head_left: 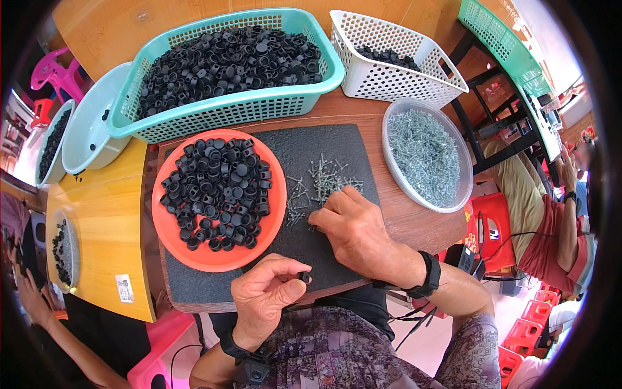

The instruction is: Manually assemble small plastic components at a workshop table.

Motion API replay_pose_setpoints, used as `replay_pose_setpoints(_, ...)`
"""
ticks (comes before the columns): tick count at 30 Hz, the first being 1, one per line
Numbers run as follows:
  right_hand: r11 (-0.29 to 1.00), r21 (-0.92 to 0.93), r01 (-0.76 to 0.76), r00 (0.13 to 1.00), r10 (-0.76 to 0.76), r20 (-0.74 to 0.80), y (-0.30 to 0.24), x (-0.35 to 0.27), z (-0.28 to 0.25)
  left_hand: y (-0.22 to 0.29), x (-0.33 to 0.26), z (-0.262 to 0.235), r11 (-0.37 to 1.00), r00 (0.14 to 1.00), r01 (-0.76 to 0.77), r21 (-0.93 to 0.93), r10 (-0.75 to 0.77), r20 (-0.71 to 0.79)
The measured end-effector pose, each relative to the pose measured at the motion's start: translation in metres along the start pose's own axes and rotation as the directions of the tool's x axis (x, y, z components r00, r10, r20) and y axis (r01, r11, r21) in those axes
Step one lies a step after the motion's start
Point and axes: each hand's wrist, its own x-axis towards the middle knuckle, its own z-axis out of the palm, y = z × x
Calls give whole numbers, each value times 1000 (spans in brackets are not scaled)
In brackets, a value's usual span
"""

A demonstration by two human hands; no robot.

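Left hand (265,292) pinches a small black plastic cap (303,277); right hand (353,230), fingers curled, picks among loose silver screws (324,181) beside the round orange tray (194,256).

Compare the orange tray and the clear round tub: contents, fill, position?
The orange tray holds black plastic caps; the clear round tub holds silvery screws. The orange tray lies on the dark mat by the left hand, which pinches one black cap; the clear round tub sits off the mat, right of the right hand. Both are round, shallow and well filled.

A small assembly workshop: baskets (227,110) of black plastic caps (227,58), a tub of screws (424,152), co-workers nearby.
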Motion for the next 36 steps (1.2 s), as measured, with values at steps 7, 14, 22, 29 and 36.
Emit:
replay_pose_setpoints(7,1000,-7,-5,1000,5,25,2,-2,-6,0,0,0,1000,1000,8,27,-9,16)
replay_pose_setpoints(14,1000,-1,20,998,-20,-59,8,-3,-6,-1,-1,-1,999,1000,19,33,-19,-4)
replay_pose_setpoints(22,993,-57,102,994,-100,35,10,-3,-5,-1,0,1,1000,1000,8,29,-8,0)
replay_pose_setpoints(29,991,-78,106,993,-101,67,7,-5,-9,-1,1,2,1000,1000,9,17,-9,2)
replay_pose_setpoints(36,995,100,-27,999,29,-17,5,-5,-5,0,1,5,999,999,32,-2,-32,-19)
